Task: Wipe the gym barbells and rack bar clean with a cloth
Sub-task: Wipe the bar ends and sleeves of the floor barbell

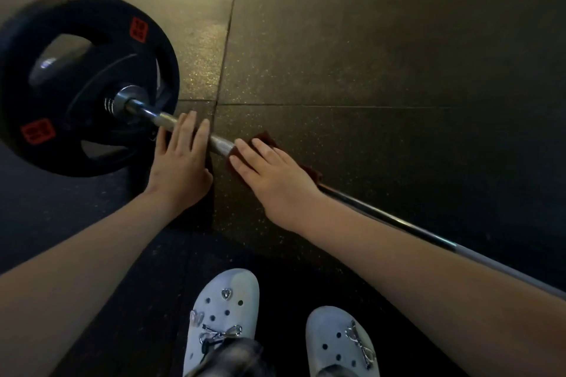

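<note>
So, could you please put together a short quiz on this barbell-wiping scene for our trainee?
1. True or false: the cloth lies under the right hand, on the bar.
2. Where does the left hand rest? A: on the bar, beside the weight plate. B: flat on the floor. C: on a shoe.
3. Fill in: the labels on the weight plate are coloured ___.

Key: 1 true; 2 A; 3 red.
</note>
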